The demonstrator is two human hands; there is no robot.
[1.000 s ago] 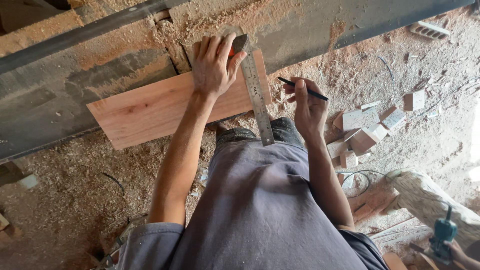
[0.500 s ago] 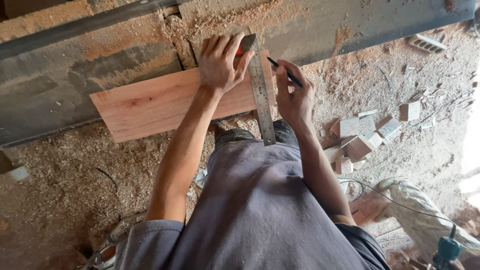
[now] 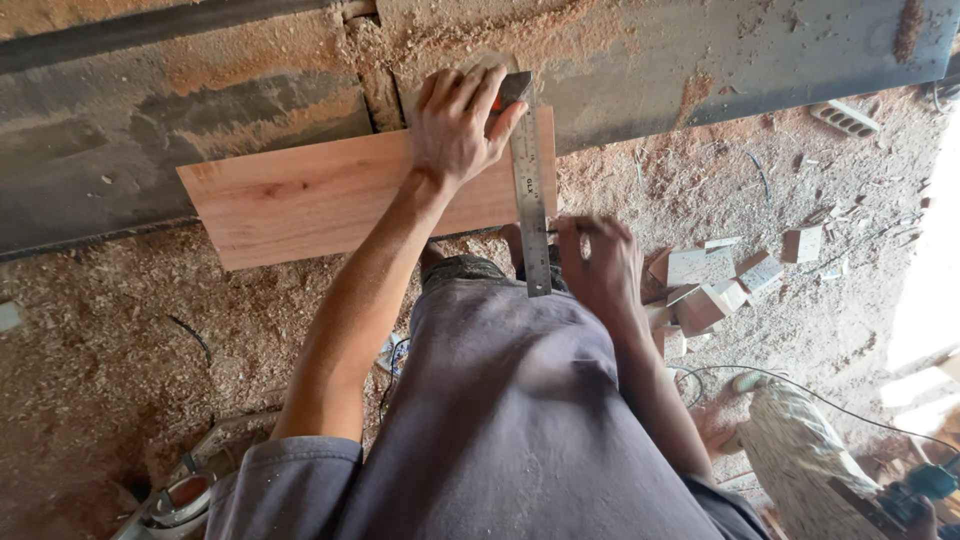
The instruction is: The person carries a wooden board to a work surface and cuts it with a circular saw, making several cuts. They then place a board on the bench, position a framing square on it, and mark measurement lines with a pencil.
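Note:
A reddish wooden board (image 3: 300, 195) lies across the edge of a dusty grey workbench (image 3: 150, 140). A steel try square (image 3: 530, 190) rests over the board's right end, its blade hanging past the near edge. My left hand (image 3: 455, 125) presses flat on the board and on the square's stock. My right hand (image 3: 600, 265) is closed around a pencil, whose tip touches the blade's right edge at the board's near corner. The pencil is mostly hidden by my fingers.
Sawdust covers the floor and bench. Several small wood offcuts (image 3: 720, 285) lie at the right. Another person's foot and patterned trouser leg (image 3: 800, 440) stand at the lower right near a cable and a power tool (image 3: 920, 490). A round tin (image 3: 180, 495) sits lower left.
My right hand has come down along the square's blade from the board's far edge toward its near corner. My left hand stays pressed on the board and square.

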